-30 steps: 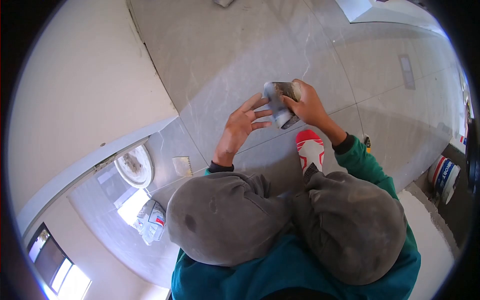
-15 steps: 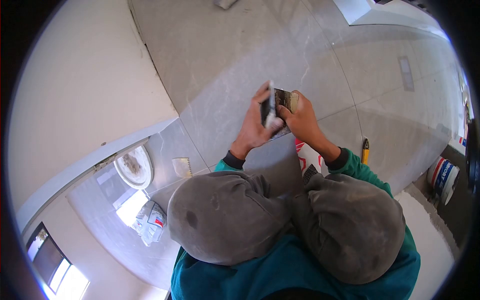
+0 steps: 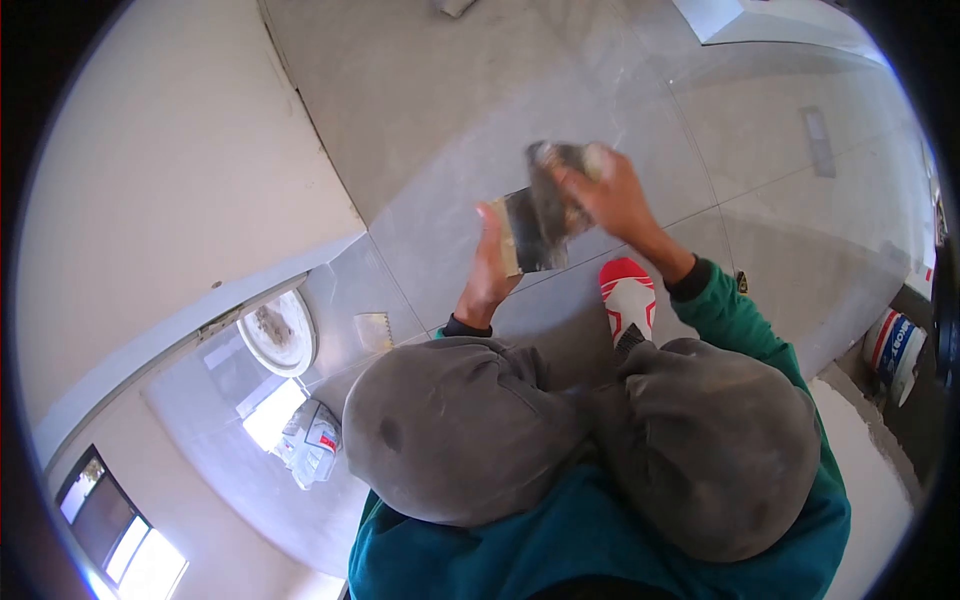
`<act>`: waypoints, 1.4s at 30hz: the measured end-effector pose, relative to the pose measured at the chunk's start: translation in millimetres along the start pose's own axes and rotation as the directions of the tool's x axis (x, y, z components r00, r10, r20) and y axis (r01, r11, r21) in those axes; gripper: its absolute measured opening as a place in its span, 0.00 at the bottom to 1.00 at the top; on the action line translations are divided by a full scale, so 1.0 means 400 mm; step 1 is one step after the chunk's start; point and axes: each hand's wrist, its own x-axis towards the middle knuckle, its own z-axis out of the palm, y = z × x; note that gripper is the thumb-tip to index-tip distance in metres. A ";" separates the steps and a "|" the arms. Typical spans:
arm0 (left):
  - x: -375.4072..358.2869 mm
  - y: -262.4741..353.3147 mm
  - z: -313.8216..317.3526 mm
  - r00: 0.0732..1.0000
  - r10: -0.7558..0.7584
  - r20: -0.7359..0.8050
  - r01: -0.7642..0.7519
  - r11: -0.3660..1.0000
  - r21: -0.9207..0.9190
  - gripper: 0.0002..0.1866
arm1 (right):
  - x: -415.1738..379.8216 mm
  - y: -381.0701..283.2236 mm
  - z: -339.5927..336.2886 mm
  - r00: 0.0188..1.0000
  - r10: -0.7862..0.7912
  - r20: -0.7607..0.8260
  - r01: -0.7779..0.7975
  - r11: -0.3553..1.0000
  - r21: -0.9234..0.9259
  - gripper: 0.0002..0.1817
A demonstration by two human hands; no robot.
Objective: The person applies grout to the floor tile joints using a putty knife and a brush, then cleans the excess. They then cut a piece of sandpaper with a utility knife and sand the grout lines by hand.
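In the head view my left hand [image 3: 487, 262] grips a flat putty spreader [image 3: 527, 232] by its cream-coloured back edge, the dark blade facing right. My right hand [image 3: 605, 195] is closed on a second dark, stained spreader [image 3: 550, 190], blurred by motion. Its lower end overlaps the first blade in this view. Both hands are in front of my knees, above the grey tiled floor [image 3: 430, 180]. Behind the right forearm shows a red and white shoe [image 3: 628, 290].
To the left are a round white container [image 3: 277, 333] with residue inside, a pale notched spreader [image 3: 375, 331] and a plastic bag [image 3: 308, 442]. A white wall corner [image 3: 350, 215] juts in. A labelled bucket [image 3: 893, 348] lies tilted at right. A yellow-and-black tool [image 3: 741, 282] is partly hidden by my sleeve.
The hands have moved apart and the spreaders have turned; the left one now lies blade-face to view. The right spreader has swung up and left. The red shoe toe has come into view.
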 end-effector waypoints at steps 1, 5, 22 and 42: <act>-0.008 -0.004 0.002 1.000 0.002 -0.006 -0.002 1.000 0.001 0.39 | 0.000 -0.003 -0.005 0.998 0.050 0.047 -0.052 0.998 0.047 0.20; 0.006 0.006 0.011 1.000 -0.017 0.007 0.018 0.997 -0.075 0.38 | 0.014 0.001 -0.004 0.994 0.102 0.027 -0.105 0.986 0.128 0.19; 0.002 0.003 0.023 0.965 0.245 -0.097 -0.255 0.961 -0.106 0.27 | 0.026 0.020 -0.055 0.947 0.158 0.280 -0.170 0.985 0.019 0.18; 0.019 -0.017 0.002 0.649 0.637 -0.416 -0.335 0.730 0.596 0.16 | 0.037 0.006 -0.043 0.968 0.044 0.249 -0.090 0.981 0.174 0.14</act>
